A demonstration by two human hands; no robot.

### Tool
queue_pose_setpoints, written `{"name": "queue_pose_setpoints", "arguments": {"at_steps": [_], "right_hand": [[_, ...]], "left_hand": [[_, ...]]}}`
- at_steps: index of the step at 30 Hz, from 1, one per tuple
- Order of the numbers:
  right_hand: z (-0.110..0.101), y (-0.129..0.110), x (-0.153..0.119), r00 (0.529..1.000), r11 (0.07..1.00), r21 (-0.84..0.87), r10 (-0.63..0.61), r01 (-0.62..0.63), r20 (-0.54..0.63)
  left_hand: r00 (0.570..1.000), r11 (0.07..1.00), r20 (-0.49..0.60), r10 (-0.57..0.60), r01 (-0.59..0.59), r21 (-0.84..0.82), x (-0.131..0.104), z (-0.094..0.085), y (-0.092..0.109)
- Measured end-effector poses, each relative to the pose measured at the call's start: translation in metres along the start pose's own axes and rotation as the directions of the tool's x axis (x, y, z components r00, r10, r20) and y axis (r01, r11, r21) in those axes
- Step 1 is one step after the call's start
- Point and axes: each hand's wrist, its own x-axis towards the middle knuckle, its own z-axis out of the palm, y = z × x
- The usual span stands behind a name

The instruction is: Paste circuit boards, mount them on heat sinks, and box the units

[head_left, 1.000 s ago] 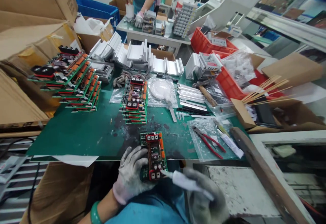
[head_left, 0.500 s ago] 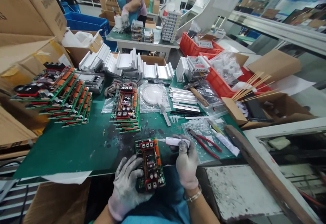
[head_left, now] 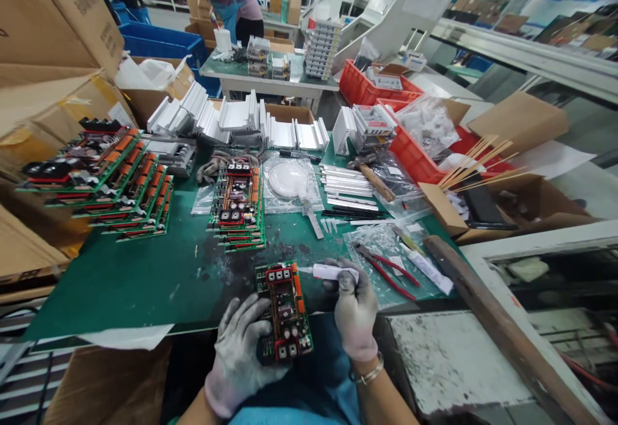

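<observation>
Left hand (head_left: 239,354) grips my circuit board (head_left: 286,311) at the desk (head_left: 145,270) edge; right hand (head_left: 354,306) pinches a white tube (head_left: 328,272), nozzle at the board's far corner (paste laid? can't tell).

One head-worn camera looks forward and down, close over the green bench (head_left: 145,270).

Green circuit board (head_left: 284,312), white tube (head_left: 328,272), grey-smudged gloves.

An electronics assembly workshop: stacked circuit boards (head_left: 96,180), heatsinks (head_left: 232,119), cartons (head_left: 53,19).
</observation>
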Motion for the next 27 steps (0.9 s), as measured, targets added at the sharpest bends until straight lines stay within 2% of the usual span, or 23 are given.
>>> {"name": "queue_pose_setpoints", "arguments": {"at_steps": [8, 14, 23, 27], "right_hand": [[-0.003, 0.003, -0.002, 0.999, 1.000, -0.006, -0.023, 0.024, 0.043], [-0.007, 0.003, -0.004, 1.000, 0.998, -0.064, -0.005, 0.004, -0.013], [-0.015, 0.003, -0.007, 0.993, 0.973, -0.200, -0.115, 0.111, -0.004], [-0.018, -0.004, -0.013, 0.990, 0.975, -0.170, -0.142, 0.142, 0.013]], "left_hand": [[1.000, 1.000, 0.011, 0.022, -0.022, 0.006, 0.000, 0.000, -0.001], [1.000, 1.000, 0.005, 0.018, -0.018, 0.004, -0.001, 0.000, -0.002], [1.000, 1.000, 0.001, 0.002, -0.002, -0.014, -0.001, 0.000, 0.000], [1.000, 1.000, 0.011, 0.011, -0.011, -0.002, -0.002, 0.000, -0.002]]}}
